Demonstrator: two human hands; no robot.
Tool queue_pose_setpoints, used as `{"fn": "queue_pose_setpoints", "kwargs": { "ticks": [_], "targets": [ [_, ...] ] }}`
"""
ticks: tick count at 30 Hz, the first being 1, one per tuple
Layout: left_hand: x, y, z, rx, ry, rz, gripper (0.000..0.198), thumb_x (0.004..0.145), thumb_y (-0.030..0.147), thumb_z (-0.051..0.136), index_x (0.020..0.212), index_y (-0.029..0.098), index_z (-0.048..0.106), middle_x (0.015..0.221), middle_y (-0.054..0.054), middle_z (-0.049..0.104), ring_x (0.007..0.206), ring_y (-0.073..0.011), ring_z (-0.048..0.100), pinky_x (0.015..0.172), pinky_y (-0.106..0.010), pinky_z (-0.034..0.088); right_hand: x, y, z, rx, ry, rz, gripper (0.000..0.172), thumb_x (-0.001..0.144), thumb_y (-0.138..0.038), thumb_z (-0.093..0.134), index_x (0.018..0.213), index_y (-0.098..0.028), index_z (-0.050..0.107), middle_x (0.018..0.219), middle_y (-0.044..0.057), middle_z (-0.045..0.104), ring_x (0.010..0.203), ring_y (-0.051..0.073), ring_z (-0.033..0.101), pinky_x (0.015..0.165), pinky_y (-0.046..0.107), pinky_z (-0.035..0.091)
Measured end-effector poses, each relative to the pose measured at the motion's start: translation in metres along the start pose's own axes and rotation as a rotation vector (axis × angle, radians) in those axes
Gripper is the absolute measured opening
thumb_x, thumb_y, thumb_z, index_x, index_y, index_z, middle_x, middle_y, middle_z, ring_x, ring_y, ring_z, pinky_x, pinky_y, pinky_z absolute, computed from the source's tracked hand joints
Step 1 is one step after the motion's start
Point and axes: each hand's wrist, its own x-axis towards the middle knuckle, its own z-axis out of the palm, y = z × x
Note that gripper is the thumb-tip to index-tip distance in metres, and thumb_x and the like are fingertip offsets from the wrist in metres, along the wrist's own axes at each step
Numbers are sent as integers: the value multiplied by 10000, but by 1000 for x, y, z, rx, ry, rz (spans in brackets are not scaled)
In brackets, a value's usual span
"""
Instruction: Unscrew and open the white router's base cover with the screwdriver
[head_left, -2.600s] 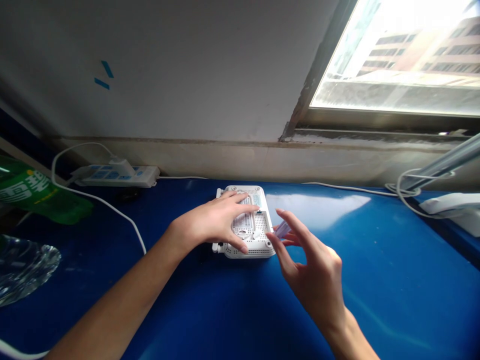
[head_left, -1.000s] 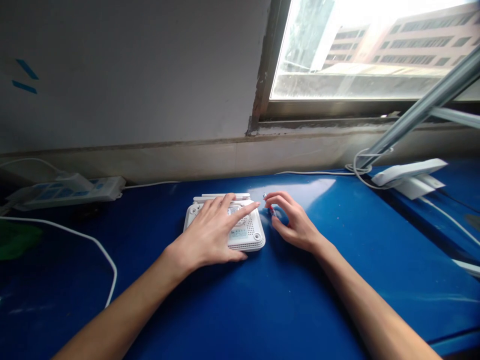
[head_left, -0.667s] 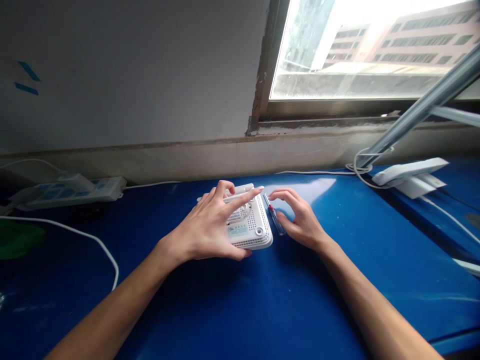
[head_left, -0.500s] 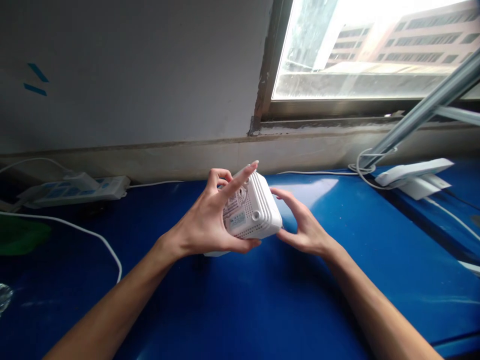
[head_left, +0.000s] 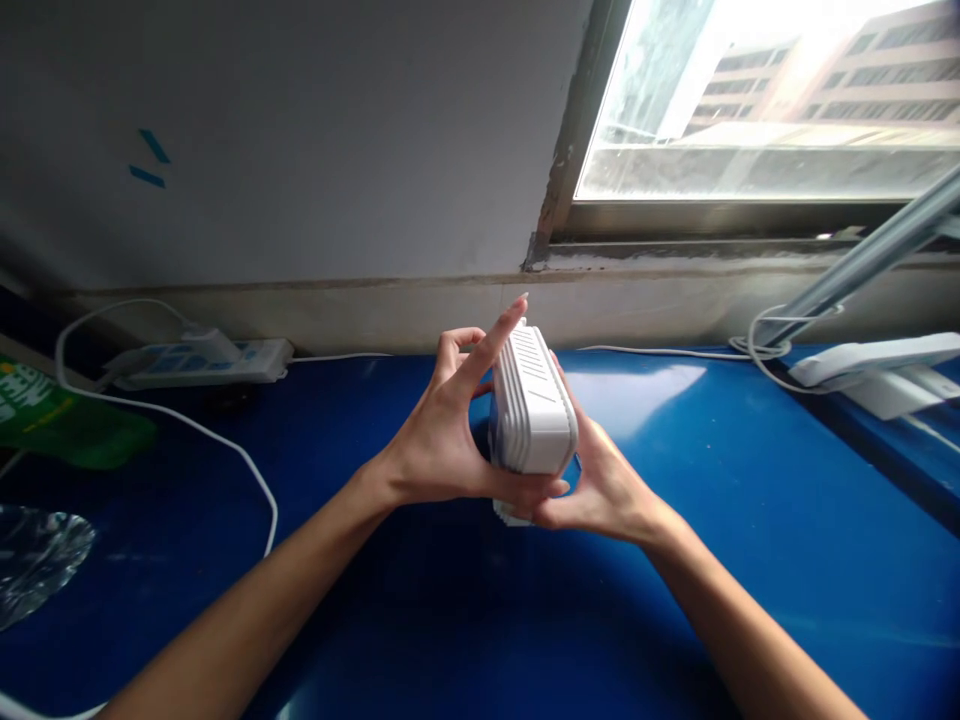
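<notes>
Fingers spread, the left hand point(head_left: 441, 440) and cupped right hand point(head_left: 604, 492) clasp a white router point(head_left: 531, 410) on edge above the blue tabletop point(head_left: 750, 570); a power strip point(head_left: 199, 362) and green bottle point(head_left: 64, 420) lie off left.

The router's point(head_left: 531, 405) flat face, probably hidden by the left hand point(head_left: 442, 460)

A single camera worn on the person's head gives this one view, looking forward and down across a blue tabletop point(head_left: 712, 600) from just behind the left hand point(head_left: 442, 440) and right hand point(head_left: 600, 490), which sit near the lens at the frame's centre. The wide view takes in a wall point(head_left: 300, 130) from 10 to 12 o'clock, a window point(head_left: 765, 100) at 1 o'clock, and a power strip point(head_left: 199, 362) at 9 o'clock.
</notes>
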Motion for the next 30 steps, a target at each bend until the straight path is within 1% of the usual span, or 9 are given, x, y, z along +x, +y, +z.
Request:
{"fn": "queue_pose_setpoints", "kwargs": {
  "ticks": [2, 4, 7, 13, 15, 17, 21, 25, 30],
  "targets": [
    [-3, -2, -1, -23, -3, 4, 1381, 532, 444, 1047, 1673, 451, 271, 1512, -78, 284, 1391, -320, 458, 1081, -427, 598, 3, -1, -5, 24, -65, -30, 1341, 685, -287, 948, 1726, -402, 111, 1780, 66, 254, 1610, 397, 283, 1256, 648, 325],
    [-7, -6, -5, -13, 1, 11, 1272, 530, 459, 1050, 1617, 445, 391, 1515, -71, 281, 1386, -327, 472, 1051, -419, 617, 7, -2, -9, -2, -114, -63, 1300, 713, -325, 941, 1722, -422, 127, 1798, 47, 191, 1634, 396, 208, 1270, 639, 303],
    [-19, -10, -16, 1, 16, -16, 1139, 566, 449, 1037, 1550, 433, 466, 1562, -65, 292, 1430, -356, 462, 1099, -451, 586, 14, -5, -9, -68, -142, -99, 1201, 736, -406, 940, 1703, -441, 229, 1783, 53, 230, 1614, 411, 267, 1245, 628, 364],
    [-54, -20, -42, -206, -9, -249, 1072, 693, 479, 965, 1572, 381, 359, 1685, -102, 339, 1407, -410, 547, 1029, -481, 613, 35, -16, 5, -186, -253, -143, 1173, 669, -404, 965, 1663, -454, 343, 1710, 87, 355, 1541, 427, 339, 1195, 647, 384],
    [-66, -28, -47, -284, 17, -290, 893, 805, 510, 882, 1532, 347, 389, 1675, -111, 381, 1387, -389, 582, 999, -444, 623, 42, -17, 11, -233, -318, -172, 1214, 641, -389, 966, 1673, -427, 328, 1691, 102, 393, 1506, 437, 359, 1182, 649, 373],
    [-75, -37, -49, -304, 38, -342, 746, 896, 495, 803, 1501, 307, 408, 1584, -130, 511, 1351, -357, 622, 995, -424, 622, 49, -18, 15, -271, -375, -208, 1230, 627, -368, 959, 1678, -408, 322, 1672, 114, 421, 1466, 435, 391, 1174, 638, 360],
    [-85, -50, -49, -94, 78, -368, 611, 924, 430, 785, 1449, 267, 521, 1444, -110, 654, 1282, -318, 676, 1047, -414, 589, 58, -17, 20, -329, -484, -233, 1244, 607, -318, 943, 1675, -423, 314, 1623, 115, 462, 1411, 414, 427, 1150, 607, 345],
    [-88, -54, -50, 158, 55, -367, 538, 924, 433, 779, 1423, 337, 601, 1359, -36, 721, 1178, -270, 717, 1016, -380, 585, 61, -17, 23, -375, -545, -220, 1261, 594, -323, 951, 1673, -440, 310, 1593, 102, 477, 1375, 406, 437, 1126, 579, 356],
    [-92, -55, -48, 349, 75, -412, 543, 918, 466, 761, 1436, 381, 624, 1299, -25, 741, 1159, -290, 712, 1053, -429, 555, 61, -12, 26, -392, -556, -213, 1188, 632, -313, 923, 1661, -440, 344, 1644, 86, 452, 1427, 414, 415, 1160, 606, 327]
  ]
}}
